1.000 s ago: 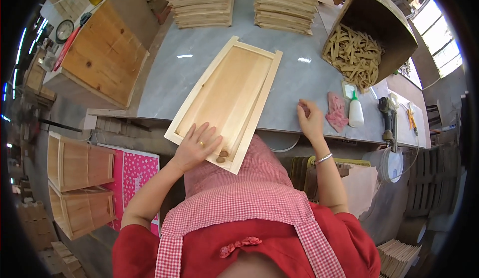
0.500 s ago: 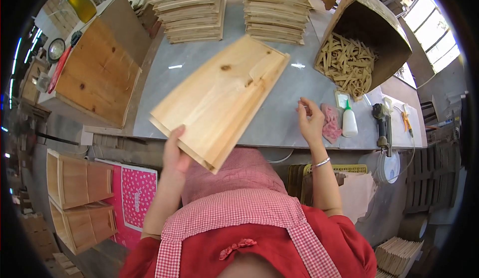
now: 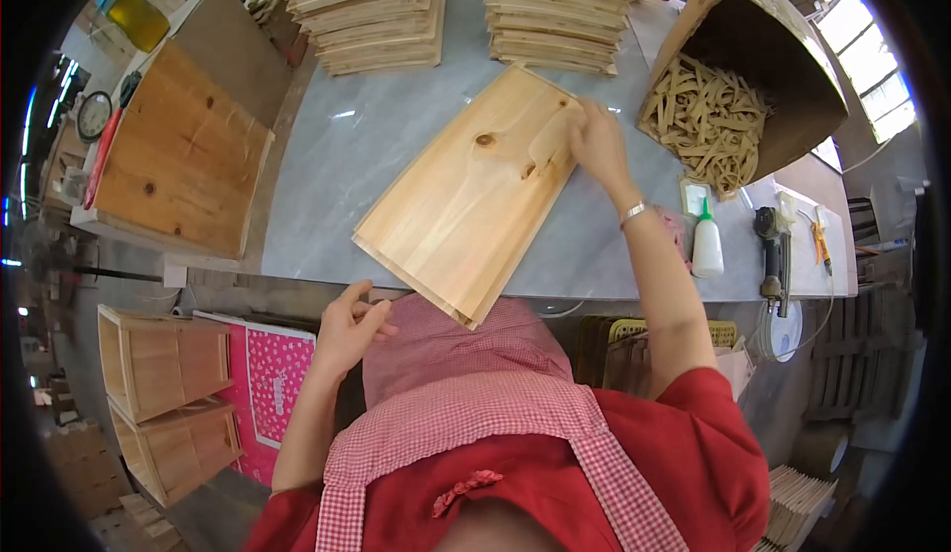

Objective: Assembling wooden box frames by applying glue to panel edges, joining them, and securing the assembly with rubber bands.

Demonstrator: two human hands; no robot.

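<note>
A pale wooden panel (image 3: 451, 200) with dark knots and narrow raised edges lies slantwise over the grey table, its near corner jutting past the front edge. My right hand (image 3: 599, 146) grips it at the upper right edge; the thumb is hidden. Below the panel's lower left edge, my left hand (image 3: 349, 332) is held apart from it, fingers spread and nothing in them. Beside my right forearm stands a white squeeze bottle (image 3: 707, 245) with a green nozzle, and a pink cloth (image 3: 674, 230) is partly covered by that forearm.
Two stacks of wooden panels (image 3: 371, 17) stand at the back. A tipped cardboard box (image 3: 802, 106) holds beige strips (image 3: 708, 121). A black hand tool (image 3: 771, 255) lies at the right. A wooden box (image 3: 183, 151) borders the left side; wooden boxes (image 3: 168, 364) stand below.
My left hand has let go of the panel and drawn slightly down. My right hand has reached up and taken the panel's upper right edge. The panel has shifted right.
</note>
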